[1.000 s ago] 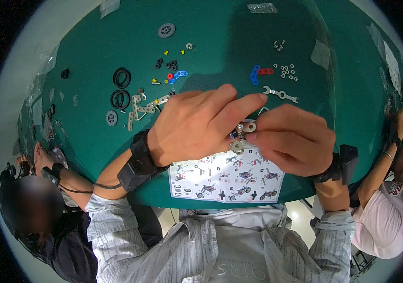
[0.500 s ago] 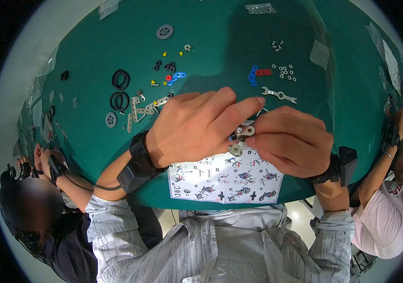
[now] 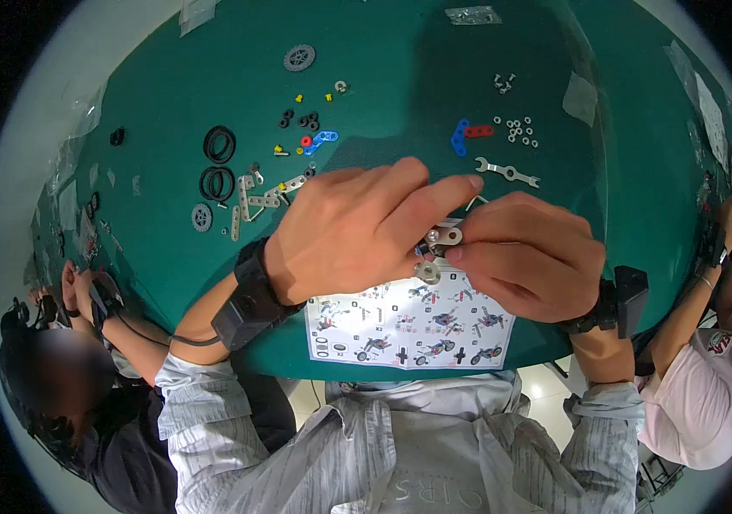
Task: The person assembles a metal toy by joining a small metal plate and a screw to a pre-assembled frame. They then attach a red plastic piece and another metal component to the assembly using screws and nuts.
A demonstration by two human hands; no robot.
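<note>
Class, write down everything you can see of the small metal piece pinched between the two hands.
The metal piece is a small silvery assembly. It has a short flat strip with round holes, a round disc at its lower end and a trace of blue beside it. It looks like shiny steel. The left hand and right hand pinch it from either side with their fingertips and hide much of it. It sits over the far edge of the printed instruction sheet.

Open lane, top centre
Bare table (image 3: pixel 400 77) between rings (image 3: pixel 219 144), upper left, and wrench (image 3: pixel 508 172), upper right; left hand (image 3: pixel 349 231) and right hand (image 3: pixel 529 253), joined on a bracket (image 3: pixel 445 235), block the centre.
</note>
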